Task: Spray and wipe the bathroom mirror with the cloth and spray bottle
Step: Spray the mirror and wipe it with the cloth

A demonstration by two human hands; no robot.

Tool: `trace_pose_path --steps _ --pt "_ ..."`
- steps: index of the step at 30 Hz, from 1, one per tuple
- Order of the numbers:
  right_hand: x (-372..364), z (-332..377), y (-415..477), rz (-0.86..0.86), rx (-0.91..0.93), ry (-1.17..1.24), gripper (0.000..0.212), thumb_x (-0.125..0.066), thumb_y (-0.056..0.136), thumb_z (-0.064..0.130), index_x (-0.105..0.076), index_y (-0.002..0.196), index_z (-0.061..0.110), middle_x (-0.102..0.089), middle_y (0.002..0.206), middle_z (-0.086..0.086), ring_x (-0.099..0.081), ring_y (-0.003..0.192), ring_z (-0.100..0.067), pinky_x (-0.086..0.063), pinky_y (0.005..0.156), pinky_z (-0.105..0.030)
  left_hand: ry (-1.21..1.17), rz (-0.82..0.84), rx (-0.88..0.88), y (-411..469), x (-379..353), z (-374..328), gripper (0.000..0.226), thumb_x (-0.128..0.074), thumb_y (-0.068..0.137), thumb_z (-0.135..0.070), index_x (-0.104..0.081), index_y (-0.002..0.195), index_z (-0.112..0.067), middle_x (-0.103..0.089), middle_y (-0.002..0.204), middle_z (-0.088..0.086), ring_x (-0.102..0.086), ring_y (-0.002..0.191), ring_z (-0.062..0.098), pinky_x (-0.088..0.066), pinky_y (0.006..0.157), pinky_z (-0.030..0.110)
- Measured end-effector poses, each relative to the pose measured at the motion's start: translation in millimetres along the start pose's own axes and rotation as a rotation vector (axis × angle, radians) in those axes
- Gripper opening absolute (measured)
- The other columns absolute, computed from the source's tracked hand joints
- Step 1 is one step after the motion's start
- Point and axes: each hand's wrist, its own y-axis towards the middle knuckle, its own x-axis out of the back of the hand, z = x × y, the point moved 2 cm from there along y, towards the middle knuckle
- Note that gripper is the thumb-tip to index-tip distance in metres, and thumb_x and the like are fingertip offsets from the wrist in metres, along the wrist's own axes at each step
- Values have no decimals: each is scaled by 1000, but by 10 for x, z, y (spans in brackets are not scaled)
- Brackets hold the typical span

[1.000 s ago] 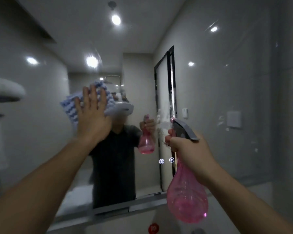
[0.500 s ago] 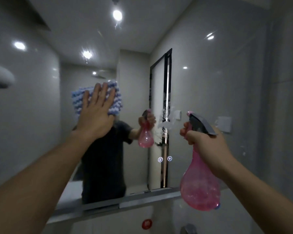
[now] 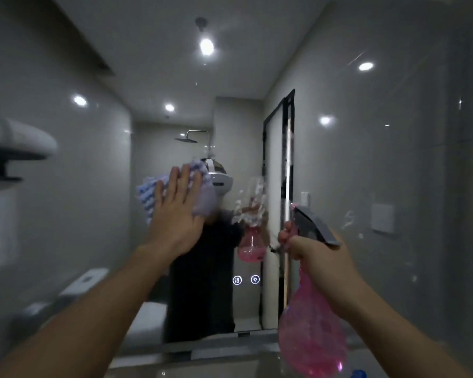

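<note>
A person stands at a bathroom mirror (image 3: 366, 173), seen from their own eye level in dim light. The left hand (image 3: 176, 214) is spread flat, fingers straight, pressing a blue and white striped cloth (image 3: 148, 195) against the glass at about head height, left of centre. The cloth shows above and to both sides of the hand. The right hand (image 3: 320, 257) is closed around the neck of a pink spray bottle (image 3: 309, 339), forefinger curled at the trigger, the grey nozzle pointing at the mirror. The bottle hangs upright in the near right, away from the glass.

Just right of the cloth, a patch of white spray (image 3: 250, 205) clings to the mirror and looks wet and unwiped. A few faint smears show further right on the glass. Two small lit icons (image 3: 246, 280) glow low on the mirror. A shelf (image 3: 219, 347) runs below its bottom edge.

The task seems to be midway: some spray is on the glass and wiping is under way, but the fresh patch and much of the right side probably remain to be wiped.

Compared with half a second ago, the cloth and left hand sit lower on the glass and nearer the spray, and the spray patch looks larger and denser. The bottle is held at much the same spot.
</note>
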Motion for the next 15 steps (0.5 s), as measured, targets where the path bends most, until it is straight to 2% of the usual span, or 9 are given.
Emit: trace_pose_path --steps 2,3,5,8,10,11,12,13,15 --pt "56 6 130 25 17 40 23 -55 62 5 -51 85 2 -53 69 -16 -46 73 -18 -36 66 -35 -43 -18 213 236 -60 -294 74 -32 93 -39 17 144 -20 18 157 8 24 140 22 25 108 39" --pt "76 5 178 37 23 60 29 -56 59 8 -51 86 2 -54 67 -16 -47 72 -18 -37 65 -35 -32 -4 201 246 -118 -474 75 -32 93 -41 18 145 -19 22 155 8 27 139 24 26 108 41" --pt "102 -27 244 79 25 95 30 -55 54 11 -55 81 0 -55 63 -6 -46 65 -13 -38 58 -30 63 80 -17 3 -287 -802 78 -32 90 -44 15 146 -17 20 155 10 27 139 27 22 112 44" --pt "165 -104 280 156 32 82 17 -51 52 12 -50 64 1 -43 58 0 -32 52 -12 -28 49 -29 162 215 -452 -565 -418 -916 71 -35 87 -42 -13 148 -14 -13 156 12 -6 144 32 0 115 49" --pt "250 -179 298 180 36 75 21 -51 52 12 -51 67 -2 -47 63 -2 -36 56 -13 -29 51 -30 281 231 -671 -626 -369 -722 68 -39 84 -42 -25 145 -16 -22 152 7 -19 141 28 -3 114 44" --pt "281 -203 310 181 37 73 25 -51 53 12 -53 73 -4 -49 67 -4 -38 58 -13 -30 52 -29 316 215 -706 -560 -311 -609 68 -40 82 -41 -27 144 -17 -26 151 6 -20 140 27 -3 114 43" --pt "322 -234 335 183 37 88 26 -51 56 11 -54 77 -5 -51 69 -5 -40 60 -13 -32 52 -28 325 184 -658 -429 -238 -527 69 -39 79 -39 -26 144 -17 -29 150 7 -20 139 28 -2 113 42" --pt "359 -251 362 188 40 96 24 -52 60 9 -55 80 -5 -52 71 -6 -43 63 -14 -34 55 -29 295 144 -521 -234 -160 -478 71 -36 78 -38 -20 144 -17 -28 152 11 -14 139 29 0 114 41" --pt "416 -258 406 207 46 77 19 -53 65 6 -56 81 -4 -54 72 -8 -45 66 -18 -36 59 -34 172 71 -96 229 -71 -470 74 -25 81 -42 1 146 -18 -6 158 12 8 141 23 10 114 40"
